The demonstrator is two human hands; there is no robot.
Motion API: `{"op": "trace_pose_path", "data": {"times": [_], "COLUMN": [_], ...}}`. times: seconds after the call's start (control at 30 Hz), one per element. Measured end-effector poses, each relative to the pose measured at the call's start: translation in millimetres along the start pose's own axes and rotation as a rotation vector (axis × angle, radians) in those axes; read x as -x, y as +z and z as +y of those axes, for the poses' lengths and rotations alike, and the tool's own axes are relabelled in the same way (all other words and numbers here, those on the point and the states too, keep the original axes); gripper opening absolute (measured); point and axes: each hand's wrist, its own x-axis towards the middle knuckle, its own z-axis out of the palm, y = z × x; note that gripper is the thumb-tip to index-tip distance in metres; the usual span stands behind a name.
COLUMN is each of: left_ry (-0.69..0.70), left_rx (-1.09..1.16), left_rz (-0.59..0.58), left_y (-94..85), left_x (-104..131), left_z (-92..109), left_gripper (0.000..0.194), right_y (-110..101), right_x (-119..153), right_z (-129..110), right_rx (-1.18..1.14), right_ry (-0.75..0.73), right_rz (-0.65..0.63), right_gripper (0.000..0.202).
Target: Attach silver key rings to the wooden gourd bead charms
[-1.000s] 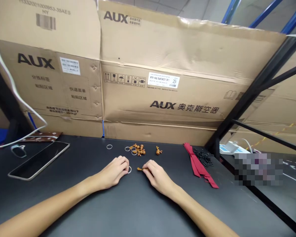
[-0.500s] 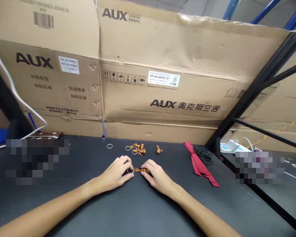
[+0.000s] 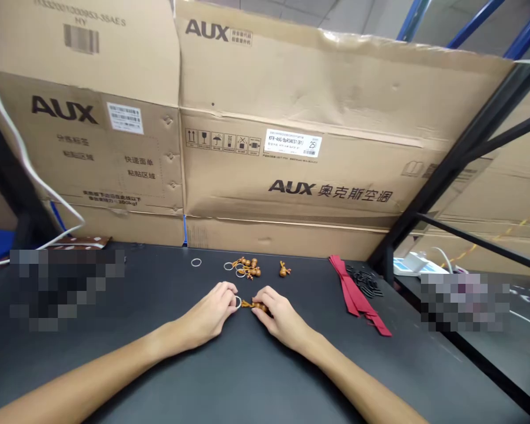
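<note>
My left hand (image 3: 218, 306) pinches a silver key ring (image 3: 238, 302) by its left side, low over the black table. Facing it, my right hand (image 3: 278, 312) grips a small brown wooden gourd charm (image 3: 260, 306), whose yellow cord (image 3: 246, 304) points left toward the ring. Cord and ring lie very close together; whether they are linked I cannot tell. Behind my hands is a small pile of gourd charms (image 3: 252, 271) with key rings (image 3: 240, 271) among them. A lone gourd charm (image 3: 283, 271) lies to their right, and a single key ring (image 3: 196, 262) to their left.
Red ribbon strips (image 3: 357, 294) lie at the right, beside a heap of black clasps or loops (image 3: 365, 281). Large cardboard sheets (image 3: 282, 171) stand along the back edge of the black table (image 3: 229, 383). A black metal frame (image 3: 441, 182) rises at the right.
My left hand's fingers have drawn together on the key ring and tilted it, so it now stands nearer the cord. My right hand has stayed nearly still with the gourd charm.
</note>
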Motion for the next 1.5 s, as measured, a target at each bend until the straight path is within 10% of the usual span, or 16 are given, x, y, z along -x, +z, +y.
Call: {"op": "trace_pose_path", "data": {"times": [1.5], "left_ry": [-0.433], "left_rx": [0.319], "left_rz": [0.037], "left_y": [-9.8], "left_x": [-9], "left_z": [9], "left_gripper": [0.028], "right_y": [8], "right_x": [-6], "right_z": [-9], "right_rx": [-0.250], "right_ry": [0.298], "right_rz": [0.194], "right_gripper": [0.015]}}
